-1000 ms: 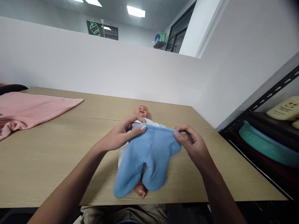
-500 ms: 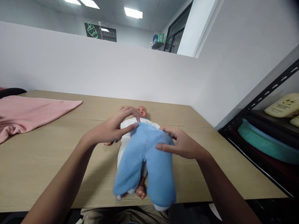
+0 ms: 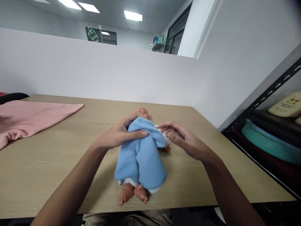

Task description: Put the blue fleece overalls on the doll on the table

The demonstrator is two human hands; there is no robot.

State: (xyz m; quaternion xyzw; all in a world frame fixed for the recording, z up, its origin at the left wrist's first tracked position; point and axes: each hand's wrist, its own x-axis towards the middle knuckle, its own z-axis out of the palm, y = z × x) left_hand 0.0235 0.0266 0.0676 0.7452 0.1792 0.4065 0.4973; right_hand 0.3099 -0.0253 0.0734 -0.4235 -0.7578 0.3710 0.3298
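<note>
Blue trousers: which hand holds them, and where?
The left hand grips the blue trousers at their waist end, over the doll; the right hand is open, holding nothing.

Fuzzy fleece blue trousers (image 3: pixel 143 160), glossy plastic doll (image 3: pixel 133 192), matt woodgrain table (image 3: pixel 47 157)

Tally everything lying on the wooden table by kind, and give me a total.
Baby doll: 1
Blue fleece trousers: 1
Pink cloth: 1
Total: 3
</note>
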